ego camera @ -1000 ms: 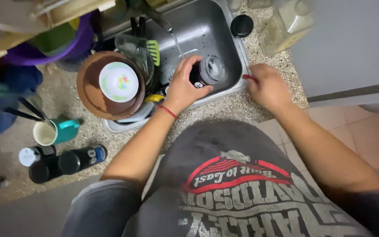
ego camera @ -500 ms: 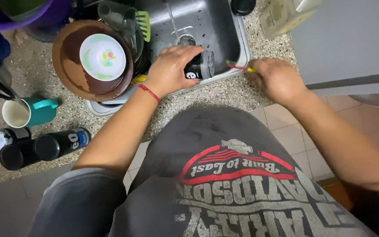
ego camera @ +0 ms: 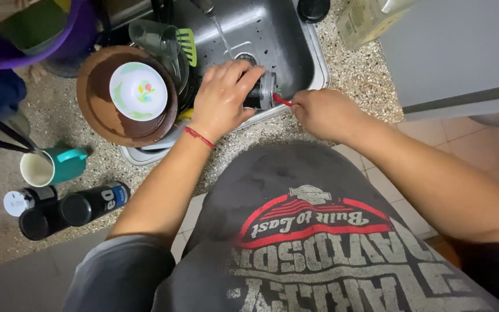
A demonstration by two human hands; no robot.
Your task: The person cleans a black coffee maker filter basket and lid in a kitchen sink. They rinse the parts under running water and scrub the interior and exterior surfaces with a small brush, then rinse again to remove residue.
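L hand grips dark bottle over sink; R hand pinches red-handled brush at its mouth. Brown plate w/ small bowl adjacent; teal mug on tabletop.

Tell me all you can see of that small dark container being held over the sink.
The dark container is small and roundish, black with a clear or pale rim, apparently plastic. It lies tipped on its side above the steel sink, just below the thin stream of tap water. The left hand wraps around it, hiding most of it; the right hand pokes a thin red stick at its opening.

Dark bottle tilted sideways over sink; red brush at mouth.
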